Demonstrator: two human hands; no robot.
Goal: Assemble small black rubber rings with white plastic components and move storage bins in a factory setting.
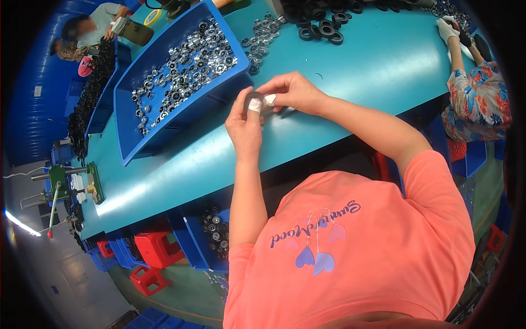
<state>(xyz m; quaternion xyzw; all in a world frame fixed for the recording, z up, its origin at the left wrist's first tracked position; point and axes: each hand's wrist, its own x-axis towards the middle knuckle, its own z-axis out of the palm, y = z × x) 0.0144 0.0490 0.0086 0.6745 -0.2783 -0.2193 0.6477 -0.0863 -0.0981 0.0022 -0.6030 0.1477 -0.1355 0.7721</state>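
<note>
Close to the table's front edge, my two hands meet around a small dark ring-shaped part [255,95], mostly hidden by my fingers. My left hand [244,126] is closed on it, its thumb wrapped in white. From the right, my right hand [298,92] pinches at the same part, also with a white-wrapped thumb. Just left of them stands a large blue bin [197,108] holding many shiny silver and black round parts [189,68]. More silver parts [265,35] lie loose beside its far right corner. Black rings [329,30] are heaped on the table beyond my hands.
The teal table [378,60] stretches right to a co-worker's gloved hand [446,32]. Another person [101,24] is at the far left, near a bin of black strips [94,90]. A green hand press [59,183] stands left. Red stools [156,249] and a bin of round parts [215,233] sit below.
</note>
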